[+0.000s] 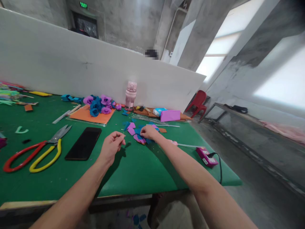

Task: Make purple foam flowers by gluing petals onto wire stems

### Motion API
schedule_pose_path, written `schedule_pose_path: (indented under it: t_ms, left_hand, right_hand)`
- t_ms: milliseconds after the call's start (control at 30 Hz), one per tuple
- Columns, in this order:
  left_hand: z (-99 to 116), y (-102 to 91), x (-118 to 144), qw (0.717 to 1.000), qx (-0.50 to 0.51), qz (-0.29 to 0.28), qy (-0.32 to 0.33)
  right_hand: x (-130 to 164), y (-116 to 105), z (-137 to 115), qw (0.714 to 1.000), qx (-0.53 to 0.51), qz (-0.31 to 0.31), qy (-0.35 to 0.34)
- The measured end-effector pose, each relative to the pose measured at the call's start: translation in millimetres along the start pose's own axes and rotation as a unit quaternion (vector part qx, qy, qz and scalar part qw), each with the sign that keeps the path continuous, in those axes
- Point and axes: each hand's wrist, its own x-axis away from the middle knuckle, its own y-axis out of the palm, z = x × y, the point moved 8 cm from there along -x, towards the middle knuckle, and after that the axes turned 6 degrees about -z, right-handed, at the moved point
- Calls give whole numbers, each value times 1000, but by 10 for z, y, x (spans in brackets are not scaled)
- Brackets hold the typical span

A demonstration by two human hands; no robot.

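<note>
So the purple and blue petals (131,131) were strewn in a loose heap on the green counter (143,173), pretty much straight ahead, and the heap was spread more sideways than front to back. From the left grip (111,145) they were found off to the right and a bit farther out, with a narrow strip of bare green left between. The right grip (149,132) was way nearer, basically planted in the heap, reached in from the right with fingers pointed down and left. Its fingertips were lost among the petals, so whether one was clamped there can't be told. On the left side, thumb and finger were brought together at the tips; if anything was pinched there, it was too small to be made out. The finished-looking flowers (101,104) were parked well apart, farther back and left.
</note>
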Motion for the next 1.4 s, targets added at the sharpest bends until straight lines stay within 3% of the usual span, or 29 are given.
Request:
schedule_pose_path:
  t_ms: [267,633,900,1033,1233,1400]
  left_hand:
    - [-23,17,-7,1000,9,-8,-6]
    - [-3,-11,-5,1000,13,7,-3]
    - [8,-18,-13,1000,19,19,6]
    - [-6,-31,-12,1000,20,16,10]
    - [-7,-67,-10,1000,16,21,10]
    - [-12,-39,-13,1000,12,21,7]
  right_hand:
    - [73,-243,152,997,-14,70,15]
    - [144,-518,248,993,-5,116,24]
    - [-67,-45,-421,996,-1,67,-55]
    - [-54,22,-549,995,10,79,-53]
    - [-1,-110,-367,996,3,51,-68]
    - [-256,-298,-44,996,-17,88,22]
